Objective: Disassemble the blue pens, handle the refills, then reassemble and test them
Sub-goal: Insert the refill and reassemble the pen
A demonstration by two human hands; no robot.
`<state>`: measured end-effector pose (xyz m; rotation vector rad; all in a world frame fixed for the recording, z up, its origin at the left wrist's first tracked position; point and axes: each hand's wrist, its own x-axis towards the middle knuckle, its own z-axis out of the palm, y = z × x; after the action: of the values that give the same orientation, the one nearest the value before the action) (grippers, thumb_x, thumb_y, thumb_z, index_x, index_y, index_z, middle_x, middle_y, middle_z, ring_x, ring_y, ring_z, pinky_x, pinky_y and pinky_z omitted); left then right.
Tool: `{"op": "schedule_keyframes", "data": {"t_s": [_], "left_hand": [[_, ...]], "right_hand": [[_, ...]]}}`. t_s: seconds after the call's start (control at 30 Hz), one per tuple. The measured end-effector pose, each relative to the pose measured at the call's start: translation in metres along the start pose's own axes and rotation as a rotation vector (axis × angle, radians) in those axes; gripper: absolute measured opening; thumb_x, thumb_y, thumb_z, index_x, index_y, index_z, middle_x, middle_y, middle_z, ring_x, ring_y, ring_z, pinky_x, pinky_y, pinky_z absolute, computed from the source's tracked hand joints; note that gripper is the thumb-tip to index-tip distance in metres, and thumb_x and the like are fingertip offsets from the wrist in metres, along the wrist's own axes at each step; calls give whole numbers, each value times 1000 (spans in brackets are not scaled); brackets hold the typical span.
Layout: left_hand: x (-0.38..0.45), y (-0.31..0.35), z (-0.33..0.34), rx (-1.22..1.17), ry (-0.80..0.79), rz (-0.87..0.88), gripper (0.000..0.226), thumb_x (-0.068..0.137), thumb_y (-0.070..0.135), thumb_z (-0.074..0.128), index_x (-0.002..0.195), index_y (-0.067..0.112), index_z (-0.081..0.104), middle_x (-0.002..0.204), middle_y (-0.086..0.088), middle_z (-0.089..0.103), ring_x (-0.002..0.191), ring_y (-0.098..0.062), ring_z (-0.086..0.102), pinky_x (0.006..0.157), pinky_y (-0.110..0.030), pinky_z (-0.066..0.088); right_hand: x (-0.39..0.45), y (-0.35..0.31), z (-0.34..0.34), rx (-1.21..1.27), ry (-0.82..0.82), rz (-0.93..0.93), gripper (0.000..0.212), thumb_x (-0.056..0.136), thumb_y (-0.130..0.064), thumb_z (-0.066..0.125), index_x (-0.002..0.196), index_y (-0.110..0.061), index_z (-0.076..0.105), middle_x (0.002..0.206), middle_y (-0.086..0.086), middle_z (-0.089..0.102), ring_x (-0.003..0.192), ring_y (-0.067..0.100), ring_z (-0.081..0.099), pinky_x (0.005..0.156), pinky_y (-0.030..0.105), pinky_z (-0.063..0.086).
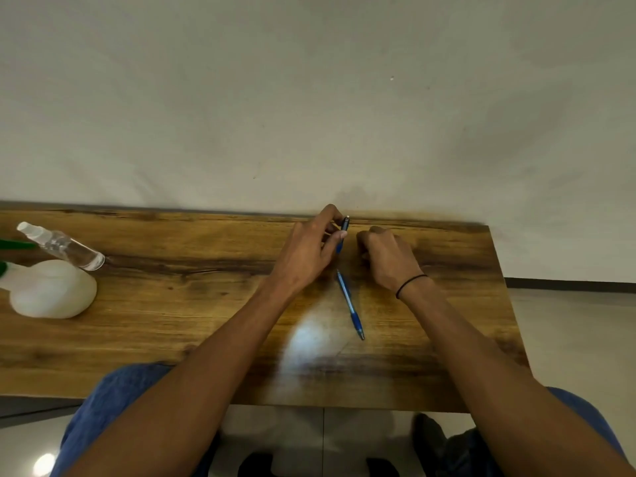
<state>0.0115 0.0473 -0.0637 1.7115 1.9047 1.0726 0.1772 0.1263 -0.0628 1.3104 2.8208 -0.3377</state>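
Left hand (306,251) near the far edge of the desk (172,321), fingers pinched narrow around a blue pen (343,232), held upright with its dark capped end and small pale tip pointing up toward the wall. Thumb and forefinger closed on the barrel; lower part of the pen mostly hidden behind the fingers, only a short blue stretch showing below them.

Right hand (387,258) just beside it, curled into a loose fist with knuckles up, resting on or just above the wood; cannot tell whether anything sits inside the curl. Thin black band (411,285) around the right wrist. A narrow gap between the two hands, not touching.

Second blue pen (350,304) flat on the desk just nearer the body than the hands, lying free between the two forearms, slanted with its grip and point end toward the near right and its thinner clear-blue end toward the hands.

Well apart, at the left end of the desk: a clear spray bottle (60,246) lying on its side, leaning against a white rounded bottle (53,289). A bit of green at the far left edge, too cut off to tell.

Pale wall (309,98) behind the desk, glossy tiled floor (568,339) to the right and below, blue-clad knees under the near edge.
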Motion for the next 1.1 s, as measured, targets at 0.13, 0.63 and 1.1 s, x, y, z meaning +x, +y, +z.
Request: {"op": "schedule_keyframes", "data": {"t_s": [0.13, 0.63, 1.1], "left_hand": [[0, 1, 0, -1, -10, 1, 17, 104, 23, 66, 118, 22, 55, 101, 4, 76, 86, -8, 72, 76, -37, 65], [0, 4, 2, -33, -30, -14, 16, 106, 25, 64, 120, 19, 58, 109, -1, 78, 90, -11, 75, 71, -12, 51], [-1, 7, 3, -32, -33, -10, 15, 105, 20, 64, 119, 19, 59, 106, -1, 78, 89, -13, 76, 73, -24, 59]], "right_hand": [[4, -2, -12, 212, 162, 6, 10, 96, -1, 64, 98, -9, 70, 100, 11, 71, 90, 31, 68, 77, 46, 59], [0, -14, -55, 578, 319, -185, 14, 101, 5, 58, 103, -3, 70, 96, 9, 70, 89, 20, 71, 76, 34, 65], [2, -19, -53, 194, 250, -229, 16, 96, 3, 66, 99, -13, 63, 99, 7, 65, 83, 25, 66, 70, 45, 59]]}}
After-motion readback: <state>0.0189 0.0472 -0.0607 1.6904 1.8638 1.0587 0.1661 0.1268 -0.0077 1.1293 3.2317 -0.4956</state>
